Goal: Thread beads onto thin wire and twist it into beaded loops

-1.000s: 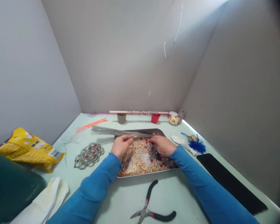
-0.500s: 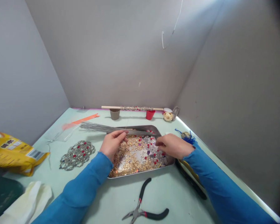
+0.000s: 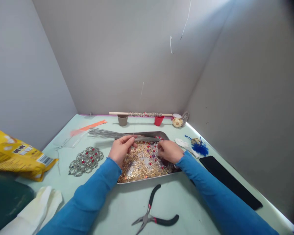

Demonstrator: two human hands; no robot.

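Note:
My left hand [image 3: 122,148] is closed in a pinch over the left part of a metal tray [image 3: 150,177]. A thin wire [image 3: 142,88] rises faintly from its fingertips. My right hand [image 3: 170,150] hovers over the tray's right part with its fingers pinched together; whatever lies between them is too small to make out. Gold beads [image 3: 133,169] cover much of the tray, with red, purple and clear beads [image 3: 153,156] towards the right. Across the tray's far edge lies a bundle of straight wires [image 3: 103,133], sticking out to the left.
Open pliers [image 3: 147,218] lie in front of the tray. To the left are a beaded wire piece [image 3: 87,160], a yellow bag [image 3: 19,153] and white gloves [image 3: 36,209]. A beaded stick [image 3: 144,114] rests on two small pots behind. A black strip [image 3: 230,181] lies at right.
My right hand has moved left over the beads, uncovering the black strip and a white item at right. My left hand keeps its pinch. The view has shifted slightly.

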